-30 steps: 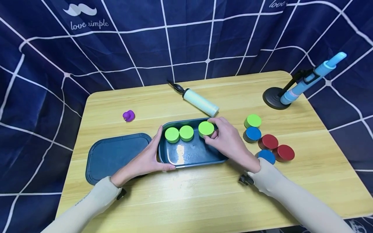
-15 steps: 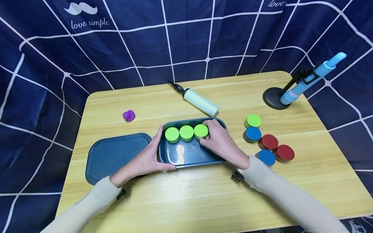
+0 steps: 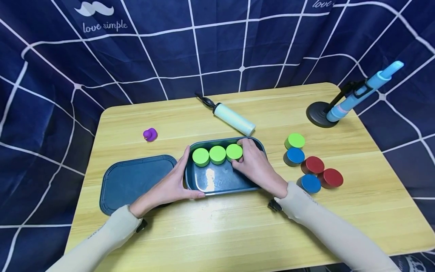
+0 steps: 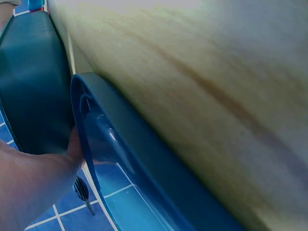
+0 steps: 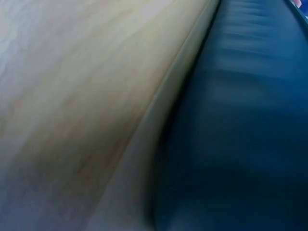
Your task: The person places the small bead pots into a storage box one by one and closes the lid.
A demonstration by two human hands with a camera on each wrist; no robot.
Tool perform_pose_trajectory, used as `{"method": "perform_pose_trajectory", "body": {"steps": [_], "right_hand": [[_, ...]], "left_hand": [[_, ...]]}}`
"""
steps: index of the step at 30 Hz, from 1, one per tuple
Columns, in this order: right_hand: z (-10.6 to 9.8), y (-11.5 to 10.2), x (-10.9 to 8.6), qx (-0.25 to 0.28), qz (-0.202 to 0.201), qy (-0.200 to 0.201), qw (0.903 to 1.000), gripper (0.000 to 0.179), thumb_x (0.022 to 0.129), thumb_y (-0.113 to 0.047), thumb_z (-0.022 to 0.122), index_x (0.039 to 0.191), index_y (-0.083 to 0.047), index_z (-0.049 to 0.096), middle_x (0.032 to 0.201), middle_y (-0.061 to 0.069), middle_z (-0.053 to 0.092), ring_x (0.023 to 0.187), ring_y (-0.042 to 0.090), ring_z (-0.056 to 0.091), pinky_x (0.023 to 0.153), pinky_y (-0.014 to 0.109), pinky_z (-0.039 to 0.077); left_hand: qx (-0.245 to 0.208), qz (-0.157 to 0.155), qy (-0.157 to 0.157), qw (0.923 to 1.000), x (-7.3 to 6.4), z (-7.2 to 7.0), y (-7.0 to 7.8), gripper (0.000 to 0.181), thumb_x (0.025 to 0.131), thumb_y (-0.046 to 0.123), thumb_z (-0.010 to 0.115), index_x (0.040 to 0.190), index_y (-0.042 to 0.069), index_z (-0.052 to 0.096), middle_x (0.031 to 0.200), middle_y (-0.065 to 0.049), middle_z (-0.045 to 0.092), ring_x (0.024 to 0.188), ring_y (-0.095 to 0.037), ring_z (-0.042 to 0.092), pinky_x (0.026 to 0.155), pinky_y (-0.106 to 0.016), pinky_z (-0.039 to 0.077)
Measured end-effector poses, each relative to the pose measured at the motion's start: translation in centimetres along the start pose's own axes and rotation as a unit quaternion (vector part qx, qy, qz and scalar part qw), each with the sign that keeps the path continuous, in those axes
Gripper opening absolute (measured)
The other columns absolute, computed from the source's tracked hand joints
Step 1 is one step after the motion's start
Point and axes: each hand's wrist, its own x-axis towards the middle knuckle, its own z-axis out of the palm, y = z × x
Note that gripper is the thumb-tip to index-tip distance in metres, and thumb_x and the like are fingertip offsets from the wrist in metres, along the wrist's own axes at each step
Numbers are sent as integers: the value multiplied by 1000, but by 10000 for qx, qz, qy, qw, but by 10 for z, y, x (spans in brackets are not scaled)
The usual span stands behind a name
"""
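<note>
In the head view an open dark blue box (image 3: pixel 217 185) stands mid-table. My left hand (image 3: pixel 170 184) rests against its left end, fingers straight along the side and thumb at the front wall. Inside, two light green round blocks, a left one (image 3: pixel 201 157) and a middle one (image 3: pixel 217 155), stand along the back. With thumb and fingers my right hand (image 3: pixel 253 160) grips a third green round block (image 3: pixel 234 152), at the right end of this row. The left wrist view shows the box's outer wall (image 4: pixel 33 82) by my left hand; the right wrist view shows only box wall (image 5: pixel 231 134) and table.
A dark blue lid (image 3: pixel 136 183) lies left of the box. On the right are a green block (image 3: pixel 295 141), blue blocks (image 3: pixel 294 156) and red blocks (image 3: pixel 331 178). Behind stand or lie a hand pump (image 3: pixel 234 119), a purple toy duck (image 3: pixel 150 135) and a light-blue device on a stand (image 3: pixel 319 114).
My right hand has moved left with the green block, bringing it beside the middle one; over the last half second it has hardly moved. The left hand stays at the box.
</note>
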Motion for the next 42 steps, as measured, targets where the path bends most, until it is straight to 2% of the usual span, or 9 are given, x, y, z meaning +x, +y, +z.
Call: {"method": "perform_pose_trajectory", "body": {"steps": [7, 14, 18, 23, 29, 42], "right_hand": [[-1, -1, -1, 108, 130, -14, 9999, 61, 91, -15, 87, 138, 7, 55, 113, 18, 60, 81, 20, 68, 82, 46, 56], [-8, -4, -2, 177, 277, -147, 9994, 68, 93, -21, 87, 144, 7, 52, 132, 24, 58, 80, 19, 68, 82, 45, 57], [-14, -4, -4, 360, 311, -135, 9988, 65, 95, -23, 87, 143, 5, 53, 135, 22, 58, 84, 20, 69, 80, 42, 58], [-20, -1, -6, 530, 251, -41, 9983, 61, 97, -24, 84, 143, 3, 55, 134, 18, 60, 90, 22, 71, 80, 42, 59], [-28, 2, -9, 672, 121, 104, 9976, 60, 96, -26, 83, 145, -2, 56, 137, 14, 61, 95, 22, 67, 82, 42, 56], [-42, 9, -18, 660, -194, 466, 9965, 53, 96, -21, 83, 140, -1, 59, 133, 14, 65, 96, 23, 65, 81, 41, 55]], "left_hand": [[66, -19, 8, 10000, 1, 0, 0, 149, 78, 55, 98, 176, 25, -10, 182, -10, 0, 164, -35, 12, 125, -62, 26], [119, -25, 12, 9999, 1, -1, 0, 150, 77, 57, 98, 176, 26, -10, 182, -9, 0, 164, -34, 12, 125, -61, 27], [131, -21, 17, 9999, 1, -1, 0, 150, 77, 57, 98, 176, 25, -10, 182, -9, 0, 164, -35, 13, 125, -62, 28], [111, -21, 8, 9999, 1, -2, 0, 149, 78, 58, 98, 176, 27, -10, 182, -7, 0, 165, -34, 12, 124, -64, 28], [101, -22, -1, 9999, 1, -1, -1, 149, 78, 60, 97, 176, 28, -10, 182, -4, -1, 165, -33, 10, 124, -65, 27], [41, -53, -16, 10000, 1, 0, 2, 149, 77, 58, 98, 176, 27, -9, 182, -4, 0, 165, -33, 11, 125, -64, 26]]}}
